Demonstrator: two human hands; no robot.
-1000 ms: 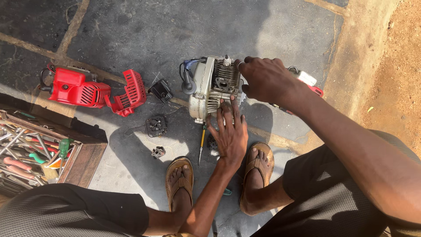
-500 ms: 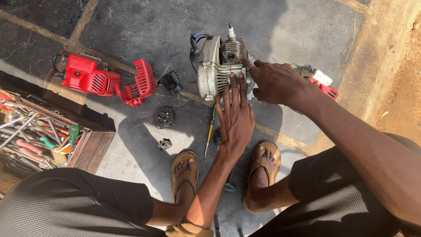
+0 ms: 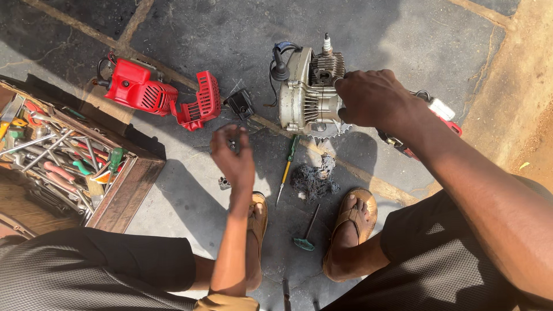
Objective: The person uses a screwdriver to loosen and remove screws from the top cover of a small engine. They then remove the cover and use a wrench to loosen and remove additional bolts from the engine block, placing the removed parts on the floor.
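Small engine (image 3: 308,92) as landmark, on paved ground.
Left of engine: plastic engine covers (image 3: 158,95), farther left a wooden toolbox (image 3: 124,193) with tools inside. Just below engine: screwdriver (image 3: 286,167), rag (image 3: 314,179), T-handle wrench (image 3: 306,233).

One engine (image 3: 308,92), two red covers (image 3: 138,89) (image 3: 201,103), two sandals (image 3: 256,222) (image 3: 351,222)

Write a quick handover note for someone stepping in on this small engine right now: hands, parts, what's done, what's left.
Right hand grips the small engine, steadying it on the paving.
Left hand is lifted off, pinching a small dark part; too small to identify.
Red covers are already off, lying to the left.
Green-handled screwdriver and dirty rag lie near the feet; toolbox at left.
Left: engine remains stripped, covers not refitted.
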